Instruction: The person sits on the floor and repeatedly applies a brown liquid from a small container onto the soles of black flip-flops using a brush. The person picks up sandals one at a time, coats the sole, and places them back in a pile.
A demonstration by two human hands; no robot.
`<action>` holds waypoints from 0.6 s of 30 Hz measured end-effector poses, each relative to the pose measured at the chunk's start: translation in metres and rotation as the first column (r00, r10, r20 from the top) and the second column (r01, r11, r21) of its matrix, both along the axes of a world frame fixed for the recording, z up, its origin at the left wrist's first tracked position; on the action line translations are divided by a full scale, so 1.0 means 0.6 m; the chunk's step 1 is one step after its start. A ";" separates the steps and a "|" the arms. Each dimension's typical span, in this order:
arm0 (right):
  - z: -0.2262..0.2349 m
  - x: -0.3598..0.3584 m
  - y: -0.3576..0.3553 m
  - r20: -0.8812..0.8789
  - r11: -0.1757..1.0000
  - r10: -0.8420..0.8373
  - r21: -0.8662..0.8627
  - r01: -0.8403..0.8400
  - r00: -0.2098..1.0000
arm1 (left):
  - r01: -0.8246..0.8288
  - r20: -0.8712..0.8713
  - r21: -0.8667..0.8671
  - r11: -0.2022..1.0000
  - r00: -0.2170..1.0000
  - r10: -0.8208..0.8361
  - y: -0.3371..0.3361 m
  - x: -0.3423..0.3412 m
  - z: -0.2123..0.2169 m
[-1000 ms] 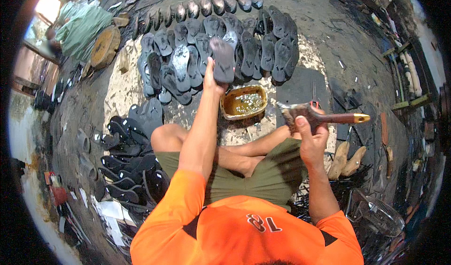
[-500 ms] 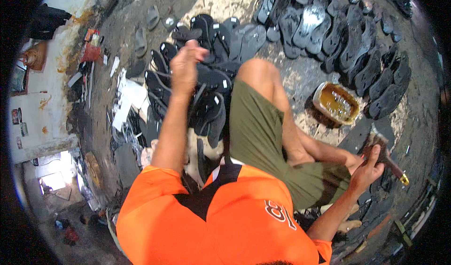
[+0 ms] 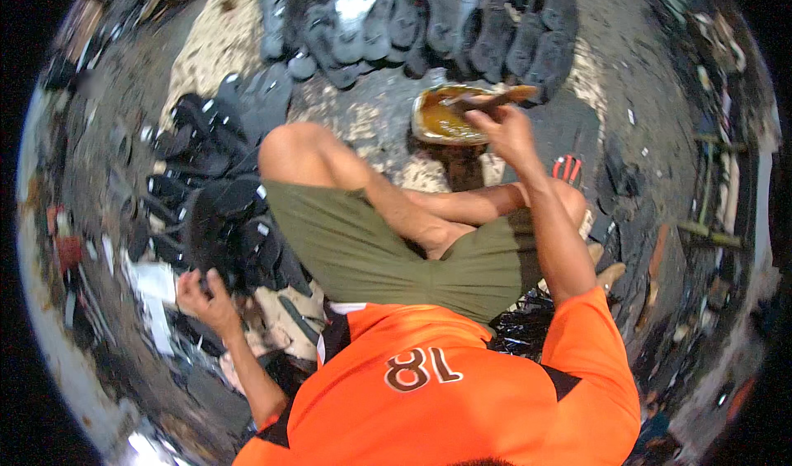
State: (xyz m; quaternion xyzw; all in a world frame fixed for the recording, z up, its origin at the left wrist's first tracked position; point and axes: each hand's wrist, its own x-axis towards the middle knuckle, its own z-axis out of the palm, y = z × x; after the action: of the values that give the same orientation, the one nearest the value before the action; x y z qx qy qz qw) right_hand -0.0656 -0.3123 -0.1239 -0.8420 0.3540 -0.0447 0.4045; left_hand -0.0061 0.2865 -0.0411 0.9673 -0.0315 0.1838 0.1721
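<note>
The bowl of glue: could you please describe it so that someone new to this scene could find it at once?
Start at the long row of dark sandal soles laid along the top of the ground. Just below its right half, ahead of the seated person's knees, sits the bowl of glue, with the right hand holding a stick-like tool over it. It alone is round, shiny and amber-brown.

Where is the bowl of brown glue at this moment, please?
In the head view, the bowl sits on the ground ahead of the person's knees, right of centre, just below the row of dark soles, with the right hand over it.
</note>
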 end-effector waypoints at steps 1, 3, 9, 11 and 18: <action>0.017 0.018 0.020 -0.119 0.971 0.138 -0.177 -0.158 0.983 | -0.078 0.030 -0.079 0.994 0.996 0.080 -0.027 -0.002 0.031; -0.038 0.032 0.020 0.033 0.922 0.227 -0.329 -0.204 0.973 | 0.201 0.094 -0.061 0.978 0.976 -0.195 -0.100 0.028 0.055; -0.023 0.031 0.002 0.667 0.999 0.033 -0.010 -0.035 0.744 | 0.459 0.199 -0.692 0.557 0.863 -0.464 -0.257 0.028 -0.013; 0.036 -0.012 -0.028 0.494 0.999 0.046 -0.007 -0.049 0.868 | 0.438 0.180 -0.752 0.492 0.855 -0.486 -0.260 0.025 -0.037; 0.127 -0.155 -0.122 0.260 0.942 -0.187 -0.226 0.248 0.947 | 0.588 -0.032 -0.380 0.714 0.763 -0.645 -0.263 0.044 0.016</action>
State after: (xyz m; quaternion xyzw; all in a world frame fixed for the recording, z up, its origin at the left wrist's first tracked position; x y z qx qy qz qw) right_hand -0.1584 -0.3855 -0.0474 -0.8312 0.3862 -0.2340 0.3243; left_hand 0.0204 0.1290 -0.0315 0.8661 -0.3060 0.0387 0.3933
